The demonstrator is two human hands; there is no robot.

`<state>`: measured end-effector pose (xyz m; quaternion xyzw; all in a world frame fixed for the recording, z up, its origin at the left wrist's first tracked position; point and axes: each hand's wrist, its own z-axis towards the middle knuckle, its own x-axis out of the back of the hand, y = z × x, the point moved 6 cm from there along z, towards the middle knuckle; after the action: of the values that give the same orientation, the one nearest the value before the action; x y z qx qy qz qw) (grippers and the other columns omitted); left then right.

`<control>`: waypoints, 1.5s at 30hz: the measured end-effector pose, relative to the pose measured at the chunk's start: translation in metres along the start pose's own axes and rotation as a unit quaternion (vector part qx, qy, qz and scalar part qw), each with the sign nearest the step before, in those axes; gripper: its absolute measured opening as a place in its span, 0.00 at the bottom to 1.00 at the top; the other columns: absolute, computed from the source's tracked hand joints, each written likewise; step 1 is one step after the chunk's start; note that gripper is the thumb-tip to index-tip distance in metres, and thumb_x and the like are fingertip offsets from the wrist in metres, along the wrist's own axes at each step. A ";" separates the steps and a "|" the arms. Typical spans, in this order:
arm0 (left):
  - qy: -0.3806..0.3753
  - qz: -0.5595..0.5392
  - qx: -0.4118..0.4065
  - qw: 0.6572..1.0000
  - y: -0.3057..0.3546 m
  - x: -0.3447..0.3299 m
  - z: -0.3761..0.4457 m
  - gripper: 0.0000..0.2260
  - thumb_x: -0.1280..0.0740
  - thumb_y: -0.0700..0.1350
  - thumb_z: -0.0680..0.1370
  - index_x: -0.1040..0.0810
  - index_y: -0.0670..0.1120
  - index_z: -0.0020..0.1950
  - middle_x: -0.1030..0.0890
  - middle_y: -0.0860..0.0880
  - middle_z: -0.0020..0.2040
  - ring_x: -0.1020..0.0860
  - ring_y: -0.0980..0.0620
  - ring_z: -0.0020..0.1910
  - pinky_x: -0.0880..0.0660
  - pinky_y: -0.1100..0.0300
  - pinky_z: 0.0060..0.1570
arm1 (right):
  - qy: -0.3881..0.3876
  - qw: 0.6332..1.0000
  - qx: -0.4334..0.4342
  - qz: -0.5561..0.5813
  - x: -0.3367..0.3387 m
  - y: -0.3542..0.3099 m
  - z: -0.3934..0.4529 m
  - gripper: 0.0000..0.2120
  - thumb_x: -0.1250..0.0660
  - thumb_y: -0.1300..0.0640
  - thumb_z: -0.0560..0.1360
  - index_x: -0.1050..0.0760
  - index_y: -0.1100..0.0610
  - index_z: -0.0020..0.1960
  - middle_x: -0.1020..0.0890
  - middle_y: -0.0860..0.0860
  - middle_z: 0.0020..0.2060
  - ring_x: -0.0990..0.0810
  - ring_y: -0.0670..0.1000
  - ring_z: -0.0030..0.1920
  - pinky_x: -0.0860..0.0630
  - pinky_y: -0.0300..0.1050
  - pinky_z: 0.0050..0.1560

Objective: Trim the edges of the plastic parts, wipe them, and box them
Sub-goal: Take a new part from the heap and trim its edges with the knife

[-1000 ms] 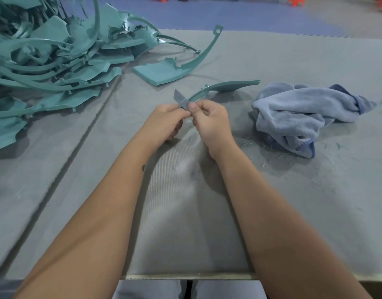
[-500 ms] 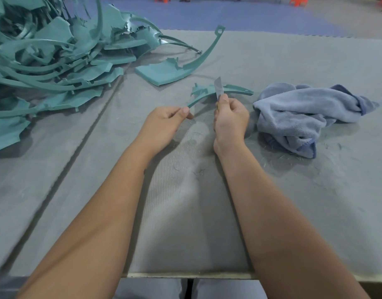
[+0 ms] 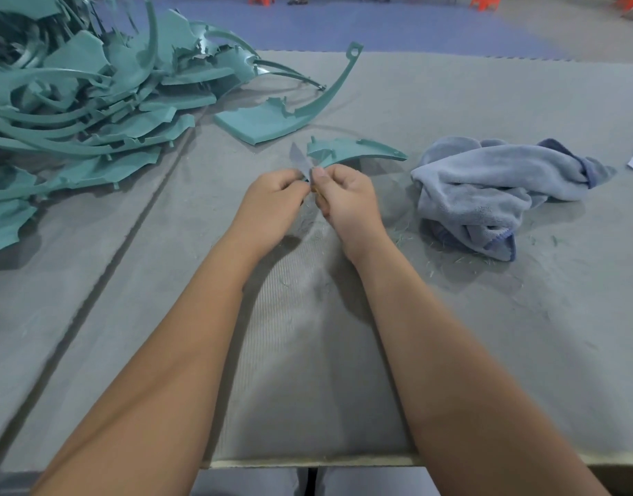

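Where the two bare forearms meet over the grey surface [image 3: 522, 316], the left hand [image 3: 272, 202] has its fingers curled, pinching the near end of a curved teal plastic part [image 3: 347, 153]. The right hand [image 3: 343, 198] sits just beside it, thumb and fingers curled round a small blade [image 3: 300, 161] that sticks up between the hands, against the part's edge. The part arcs away to the right, lifted off the surface. A crumpled blue-grey cloth [image 3: 486, 187] lies near the right hand. Beyond, a single teal piece with a long curved arm [image 3: 272, 123] rests flat, and a heaped pile of teal parts [image 3: 75, 102] fills the far left.
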<state>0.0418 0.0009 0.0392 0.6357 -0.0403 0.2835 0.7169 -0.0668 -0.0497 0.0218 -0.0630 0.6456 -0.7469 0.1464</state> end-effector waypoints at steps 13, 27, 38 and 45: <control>0.031 -0.067 0.024 0.997 -0.013 0.027 -0.003 0.07 0.34 0.52 0.80 0.17 0.54 0.46 0.36 0.54 0.27 0.41 0.59 0.22 0.41 0.65 0.24 | 0.204 0.947 -0.075 0.238 0.042 0.011 0.010 0.14 0.43 0.58 0.83 0.33 0.56 0.39 0.35 0.49 0.26 0.40 0.43 0.22 0.43 0.35 0.21; 0.016 -0.041 0.045 0.998 -0.011 0.032 -0.003 0.10 0.37 0.44 0.79 0.19 0.52 0.41 0.15 0.54 0.37 0.20 0.57 0.35 0.21 0.56 0.44 | 0.090 0.990 -0.090 0.065 0.026 0.008 0.008 0.12 0.39 0.57 0.81 0.27 0.56 0.38 0.28 0.49 0.23 0.35 0.46 0.22 0.38 0.36 0.21; 0.063 0.040 0.080 0.994 -0.011 0.015 0.002 0.06 0.35 0.48 0.74 0.22 0.50 0.38 0.22 0.55 0.33 0.27 0.55 0.32 0.33 0.57 0.33 | -0.070 0.984 0.037 -0.158 -0.005 -0.001 0.001 0.16 0.39 0.61 0.80 0.28 0.52 0.34 0.31 0.47 0.24 0.34 0.46 0.28 0.35 0.43 0.35; 0.039 -0.014 0.034 0.999 -0.003 0.017 0.000 0.17 0.29 0.54 0.75 0.18 0.39 0.41 0.38 0.58 0.20 0.40 0.59 0.20 0.44 0.68 0.22 | -0.067 0.998 0.004 0.008 0.001 -0.003 0.000 0.13 0.42 0.63 0.81 0.24 0.57 0.40 0.33 0.50 0.25 0.37 0.40 0.22 0.39 0.30 0.24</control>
<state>0.0579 0.0066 0.0439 0.6486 0.0064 0.2994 0.6997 -0.0680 -0.0496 0.0242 -0.1075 0.6321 -0.7420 0.1958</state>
